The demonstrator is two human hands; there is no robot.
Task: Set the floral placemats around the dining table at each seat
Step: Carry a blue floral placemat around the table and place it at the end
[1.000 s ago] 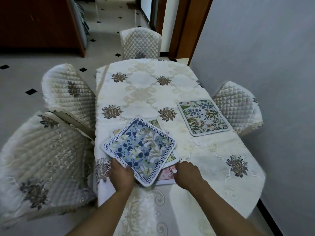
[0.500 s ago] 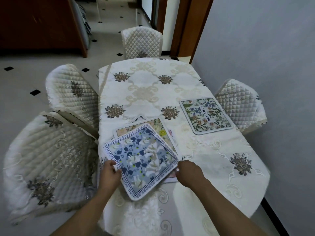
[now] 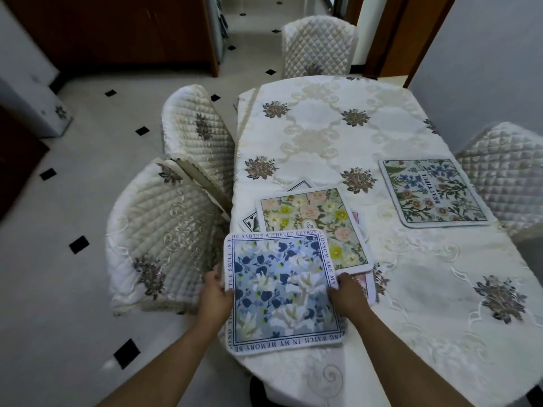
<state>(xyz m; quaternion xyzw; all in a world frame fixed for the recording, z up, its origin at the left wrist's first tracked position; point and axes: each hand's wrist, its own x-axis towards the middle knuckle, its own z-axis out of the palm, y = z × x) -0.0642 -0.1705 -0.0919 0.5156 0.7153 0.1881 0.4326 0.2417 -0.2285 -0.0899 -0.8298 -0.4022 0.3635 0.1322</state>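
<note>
So this is mid-placement, I'd say: the blue mat (image 3: 282,292) looks like it's being set down at the near end seat, and one mat is already out. Going left to right: out past the left hand (image 3: 216,298) are two quilted chairs (image 3: 164,233), the nearer one just beside that hand. The left hand is pinching the left edge of the blue mat, thumb on top, fingers tucked under where I can't see them. Between the hands is the mat itself: square with rounded corners, blue leaves and white blossoms, a dark border line with lettering running round it, white trim. It looks soft and a bit floppy, and its near-left corner seems to hang over the edge of the surface (image 3: 440,304). The right hand (image 3: 348,296) grips the right edge the same way, closed on it. Just beyond the hands sits the stack of remaining mats (image 3: 311,227), a yellow-and-pink flowered one on top, with the blue mat's far edge overlapping it. Well off past the right hand, a green-and-blue mat reading BEAUTIFUL (image 3: 435,192) lies flat in front of the right-side chair (image 3: 505,177). Next move, my guess: square the blue one to the edge, let go, then grab the flowered one for a left-hand chair.
</note>
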